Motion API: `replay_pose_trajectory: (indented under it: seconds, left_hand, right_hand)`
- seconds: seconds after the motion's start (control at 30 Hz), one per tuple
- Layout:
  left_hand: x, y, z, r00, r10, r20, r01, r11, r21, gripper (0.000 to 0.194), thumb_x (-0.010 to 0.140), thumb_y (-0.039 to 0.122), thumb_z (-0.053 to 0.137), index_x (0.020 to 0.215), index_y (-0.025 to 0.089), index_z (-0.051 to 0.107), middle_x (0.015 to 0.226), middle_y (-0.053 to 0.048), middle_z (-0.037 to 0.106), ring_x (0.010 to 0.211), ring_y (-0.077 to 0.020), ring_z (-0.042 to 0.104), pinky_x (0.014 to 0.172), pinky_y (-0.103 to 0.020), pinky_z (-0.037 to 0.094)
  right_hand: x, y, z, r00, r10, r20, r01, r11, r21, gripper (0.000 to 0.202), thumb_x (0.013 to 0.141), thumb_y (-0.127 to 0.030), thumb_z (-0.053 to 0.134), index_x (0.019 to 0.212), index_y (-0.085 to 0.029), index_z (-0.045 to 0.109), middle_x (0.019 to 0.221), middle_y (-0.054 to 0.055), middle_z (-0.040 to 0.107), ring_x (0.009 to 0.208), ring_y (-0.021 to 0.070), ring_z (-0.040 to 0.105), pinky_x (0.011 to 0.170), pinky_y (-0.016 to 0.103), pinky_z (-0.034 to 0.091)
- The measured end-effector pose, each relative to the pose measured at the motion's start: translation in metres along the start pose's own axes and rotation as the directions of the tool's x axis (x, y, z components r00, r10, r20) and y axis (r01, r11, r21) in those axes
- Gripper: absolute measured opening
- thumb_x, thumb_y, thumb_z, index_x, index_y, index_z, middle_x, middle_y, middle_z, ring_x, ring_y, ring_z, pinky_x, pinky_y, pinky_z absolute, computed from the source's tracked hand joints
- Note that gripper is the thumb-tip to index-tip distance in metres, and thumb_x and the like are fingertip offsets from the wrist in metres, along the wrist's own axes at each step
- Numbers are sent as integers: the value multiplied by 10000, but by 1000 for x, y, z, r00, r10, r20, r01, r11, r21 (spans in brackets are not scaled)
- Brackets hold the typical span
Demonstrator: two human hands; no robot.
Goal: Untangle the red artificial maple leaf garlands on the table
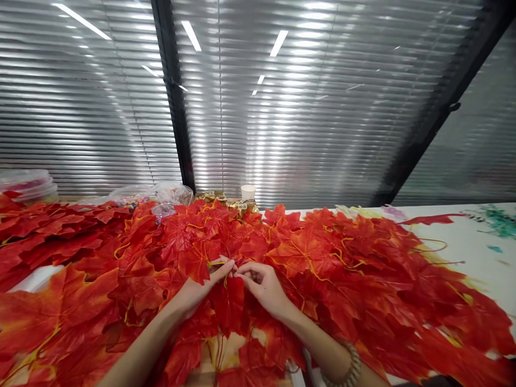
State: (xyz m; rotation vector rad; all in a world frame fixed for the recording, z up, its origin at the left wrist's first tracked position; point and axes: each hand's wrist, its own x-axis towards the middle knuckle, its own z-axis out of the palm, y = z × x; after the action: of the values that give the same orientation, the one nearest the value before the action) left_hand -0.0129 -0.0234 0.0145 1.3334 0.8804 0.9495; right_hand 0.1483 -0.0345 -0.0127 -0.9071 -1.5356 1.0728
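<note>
My left hand (218, 273) and my right hand (261, 281) meet at the middle of a wide heap of red artificial maple leaves (304, 251). Both pinch at the yellow stem end of one red maple leaf (230, 307), whose blade hangs down between and below my fingers. Thumb and forefinger are closed on each hand. Exactly how the stem lies between the fingertips is too small to make out. More leaves with yellow stems surround both hands, and a beaded bracelet (346, 374) circles my right wrist.
Stacked clear plastic tubs (23, 185) stand at the back left. Clear plastic bags (171, 193), gold wrappers (244, 206) and a white paper cup (248, 192) sit behind the heap. Teal pieces (507, 224) lie on the white table (498, 275) at right. Glass with blinds (301, 101) rises behind.
</note>
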Motion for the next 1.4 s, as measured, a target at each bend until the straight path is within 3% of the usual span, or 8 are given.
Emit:
replay_pose_trajectory:
  seconds: [0.17,0.47,0.67,0.77,0.93,1.23,1.4]
  left_hand:
    - [-1,-1,1,1000,-4,-9,3,992,-123,236,762,401,630,740,171,586,733,8,526,749,-145,483,699,-230,383]
    - [1,-1,-3,995,-32,95,59,956,-288,289,711,424,702,723,150,610,549,32,486,503,-84,401,514,-206,321]
    - [2,-3,-4,989,-43,139,94,920,-380,269,776,379,653,683,152,541,470,54,420,413,-58,331,435,-181,303]
    - [3,-8,-8,991,-63,118,108,898,-427,213,808,358,621,759,164,549,490,71,392,386,-45,305,395,-163,274]
    - [4,-11,-13,993,-90,82,117,892,-437,191,797,333,648,851,160,587,537,59,435,439,-44,386,434,-157,306]
    - [7,-11,-9,993,-116,7,101,829,-550,250,703,249,741,906,154,632,576,36,524,511,-56,493,519,-150,410]
    - [8,-8,-7,991,-133,15,117,802,-586,224,674,191,745,861,156,627,567,39,546,514,-63,517,537,-154,442]
  right_hand:
    - [-2,-5,0,998,-22,63,29,993,-111,233,804,-327,547,759,-124,652,535,-34,372,506,75,290,497,207,249]
    - [-5,-8,4,994,-20,112,32,994,-105,295,833,-378,531,758,-126,666,520,-35,363,498,76,283,485,213,231]
    - [-5,-6,5,992,-27,119,42,992,-123,289,831,-357,536,723,-115,651,518,-31,376,499,75,297,486,210,242]
    - [-5,-3,8,992,-39,123,56,989,-136,269,826,-335,533,708,-116,635,515,-34,367,497,74,293,480,206,239]
    - [-4,0,10,996,-82,46,89,977,-194,261,822,-320,519,686,-126,631,504,-35,359,486,74,292,474,203,249]
    - [-4,-3,8,969,-230,-93,191,931,-312,242,841,-292,506,756,-141,675,565,12,539,504,97,421,514,209,349]
    - [-3,-1,6,971,-229,-76,193,927,-320,246,859,-264,498,960,-141,687,718,52,666,612,140,578,590,229,444]
